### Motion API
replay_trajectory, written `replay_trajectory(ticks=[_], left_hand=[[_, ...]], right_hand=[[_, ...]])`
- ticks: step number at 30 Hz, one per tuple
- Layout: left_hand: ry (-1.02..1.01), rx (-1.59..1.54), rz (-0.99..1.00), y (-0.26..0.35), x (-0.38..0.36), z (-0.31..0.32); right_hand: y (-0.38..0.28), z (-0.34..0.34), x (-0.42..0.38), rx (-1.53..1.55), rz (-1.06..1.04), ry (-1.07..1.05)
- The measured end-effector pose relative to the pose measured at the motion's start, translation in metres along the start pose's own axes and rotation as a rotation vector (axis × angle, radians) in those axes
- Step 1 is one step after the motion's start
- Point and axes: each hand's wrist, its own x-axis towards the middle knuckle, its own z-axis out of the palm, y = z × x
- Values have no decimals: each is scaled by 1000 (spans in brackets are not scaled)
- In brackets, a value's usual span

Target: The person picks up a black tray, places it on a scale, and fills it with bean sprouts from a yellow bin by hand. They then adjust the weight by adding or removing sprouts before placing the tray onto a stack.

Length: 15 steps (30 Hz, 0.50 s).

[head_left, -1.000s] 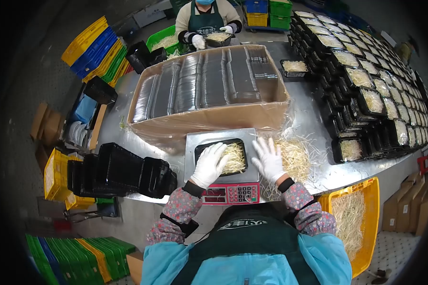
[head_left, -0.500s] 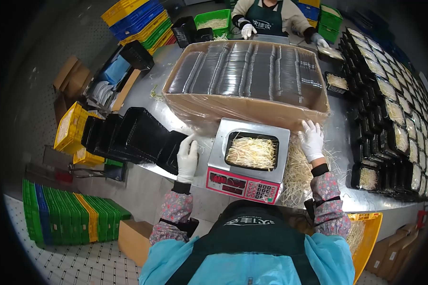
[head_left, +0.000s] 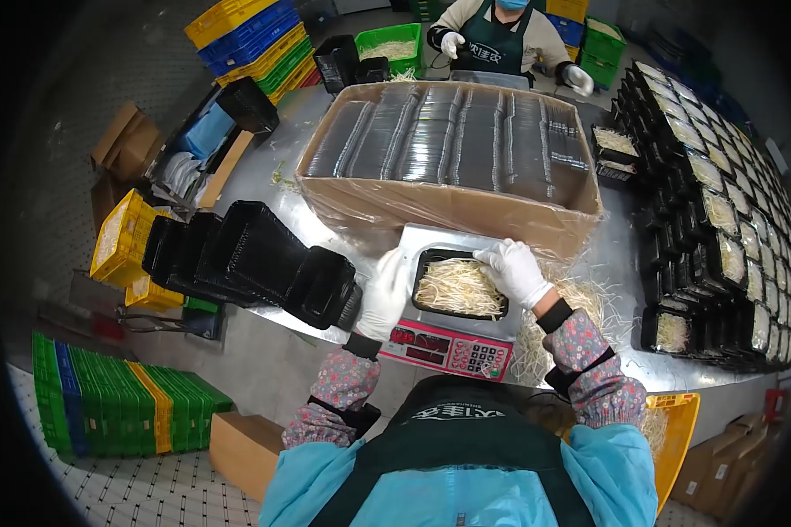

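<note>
A digital scale (head_left: 453,341) with a red keypad front stands before me on the metal table. On its plate sits a black tray (head_left: 460,312) filled with pale bean sprouts (head_left: 457,287). My right hand (head_left: 514,274), in a white glove, is closed at the tray's far right corner; its fingertips hide whatever they pinch. Beside the scale's left edge, my gloved left hand (head_left: 384,297) has its fingers stretched out and holds nothing. Loose bean sprouts (head_left: 545,338) lie in a heap right of the scale. Nested black trays (head_left: 264,255) lie left of my left hand.
Behind the scale, a cardboard box (head_left: 448,206) holds rows of clear plastic lids (head_left: 431,132). High stacks of filled trays (head_left: 721,211) line the right side. Across the table stands a co-worker (head_left: 492,44). A yellow crate (head_left: 677,448) is at lower right.
My right hand has moved left from beside the box to the tray's corner. My left hand has shifted right from the nested trays to the scale's edge. The co-worker's hand has left a tray.
</note>
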Motion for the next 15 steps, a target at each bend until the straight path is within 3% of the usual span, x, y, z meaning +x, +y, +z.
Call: replay_trajectory(ticks=[3, 6, 7, 9, 10, 11, 15], left_hand=[[-177, 112, 260, 17, 10, 31], [-273, 163, 381, 31, 20, 64], [-283, 157, 393, 30, 22, 69], [-452, 405, 389, 18, 24, 85], [-304, 325, 462, 15, 25, 92], [-342, 316, 432, 8, 25, 95], [-405, 310, 404, 22, 27, 88]], right_hand=[[-10, 0, -20, 181, 122, 9], [-31, 11, -22, 275, 241, 85], [-39, 12, -21, 258, 301, 25], [-43, 53, -29, 147, 382, -42], [-44, 49, -23, 162, 403, -97], [-44, 44, -22, 183, 424, -157], [-14, 13, -21, 382, 185, -100]])
